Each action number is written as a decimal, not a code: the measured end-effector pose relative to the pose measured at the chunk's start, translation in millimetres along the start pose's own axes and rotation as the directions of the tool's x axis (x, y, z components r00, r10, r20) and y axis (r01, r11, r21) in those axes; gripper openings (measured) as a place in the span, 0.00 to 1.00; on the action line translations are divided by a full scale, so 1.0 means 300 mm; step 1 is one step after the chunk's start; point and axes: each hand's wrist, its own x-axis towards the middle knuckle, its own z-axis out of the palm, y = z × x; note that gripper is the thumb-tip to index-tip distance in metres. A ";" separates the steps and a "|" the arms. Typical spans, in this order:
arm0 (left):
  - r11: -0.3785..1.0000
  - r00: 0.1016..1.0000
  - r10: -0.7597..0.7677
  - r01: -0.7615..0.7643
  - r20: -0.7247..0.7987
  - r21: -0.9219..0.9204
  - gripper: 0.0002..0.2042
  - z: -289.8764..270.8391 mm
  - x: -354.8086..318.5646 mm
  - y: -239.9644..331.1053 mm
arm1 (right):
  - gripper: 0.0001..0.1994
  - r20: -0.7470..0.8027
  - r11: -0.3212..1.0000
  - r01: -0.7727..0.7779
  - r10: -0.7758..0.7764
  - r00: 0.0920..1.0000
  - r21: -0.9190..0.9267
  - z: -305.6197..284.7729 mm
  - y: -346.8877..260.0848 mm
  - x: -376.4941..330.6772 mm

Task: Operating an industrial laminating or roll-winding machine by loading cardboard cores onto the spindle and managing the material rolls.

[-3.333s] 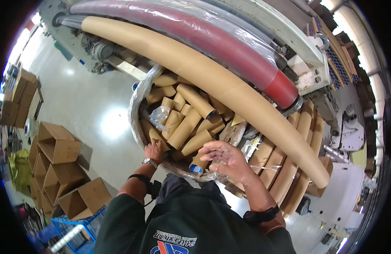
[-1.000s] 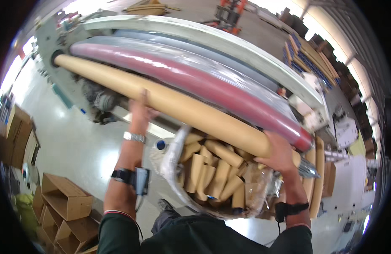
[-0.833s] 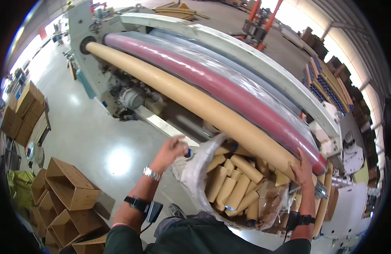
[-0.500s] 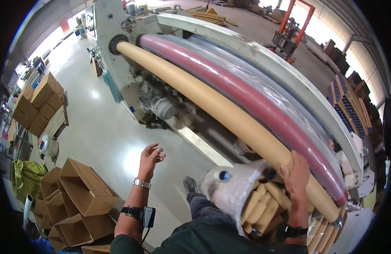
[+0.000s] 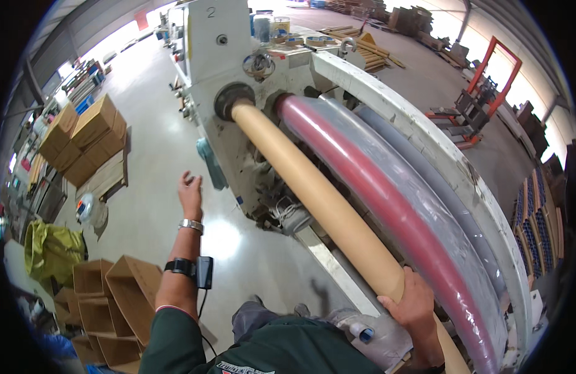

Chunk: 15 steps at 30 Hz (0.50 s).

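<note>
A long tan cardboard tube (image 5: 328, 199) runs slantwise across a white machine, its far end at a dark round chuck (image 5: 222, 103). My right hand (image 5: 412, 303) lies curved over the near part of this tube, thumb on the left side and fingers over the top. Beyond it, parallel to the tube, lies a red roll (image 5: 388, 196) with clear plastic film (image 5: 419, 181) alongside. Held out over the floor at the left, my left hand (image 5: 190, 194) is empty, its fingers loosely bent and apart.
Open cardboard boxes (image 5: 135, 293) stand at the lower left beside a yellow-green sack (image 5: 51, 249). Closed cartons (image 5: 95, 128) sit on a pallet farther off. A white machine beam (image 5: 419, 124) bounds the rolls. An orange lift (image 5: 487, 87) stands at the far right.
My view has shifted toward the tube's far end, and the chuck appears larger. My left hand has moved forward and left. My right hand remains on the tube.
</note>
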 end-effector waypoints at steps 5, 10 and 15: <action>0.903 0.946 0.312 -0.266 -0.092 0.337 0.29 0.085 0.589 -0.010 | 0.34 -0.043 0.992 0.031 -0.025 0.999 0.125 0.062 -0.130 0.238; 0.756 0.859 0.510 -0.432 -0.029 0.493 0.29 0.177 1.046 -0.051 | 0.30 -0.403 0.989 -0.108 0.138 0.905 0.097 0.112 -0.301 0.470; 0.562 0.755 0.627 -0.607 0.189 0.562 0.24 0.212 1.320 -0.127 | 0.27 -0.485 0.938 -0.344 0.323 0.813 0.048 0.130 -0.383 0.738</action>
